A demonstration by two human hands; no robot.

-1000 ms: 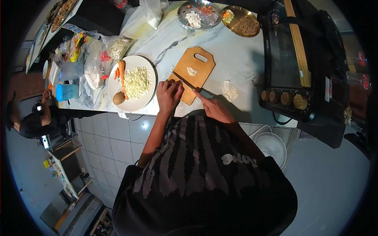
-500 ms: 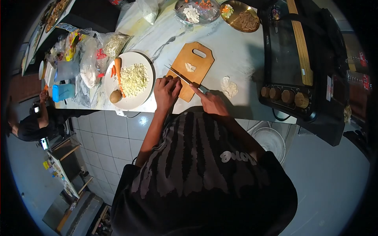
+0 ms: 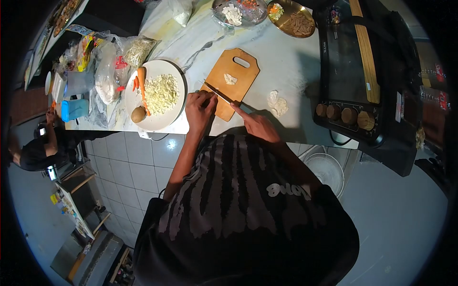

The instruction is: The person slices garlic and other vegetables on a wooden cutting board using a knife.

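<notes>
My right hand [image 3: 261, 126] is closed on the handle of a kitchen knife [image 3: 220, 93], its index finger stretched along the top. The blade lies slantwise over the lower left of a wooden cutting board [image 3: 244, 72], pointing up and left. Close against the blade, my left hand [image 3: 200, 110] has its fingers bent and pressed together at the board's left edge; whatever they pinch is hidden. Some thin pale slices [image 3: 230, 79] rest on the board beyond the knife. Right of the board, a crumpled whitish piece [image 3: 277, 104] lies on the counter.
Left of the board stands a white plate [image 3: 177, 111] with chopped pale bits, a carrot [image 3: 141, 78] and a round brown item [image 3: 138, 114]. Metal plates [image 3: 284, 27] of cut food sit at the back. A black oven [image 3: 343, 71] borders the right. Another person [image 3: 40, 150] is far left.
The knife tip has dropped slightly toward me, with the blade still beside my left fingers. Both hands stay in nearly the same place, and the whole view has shifted a little.
</notes>
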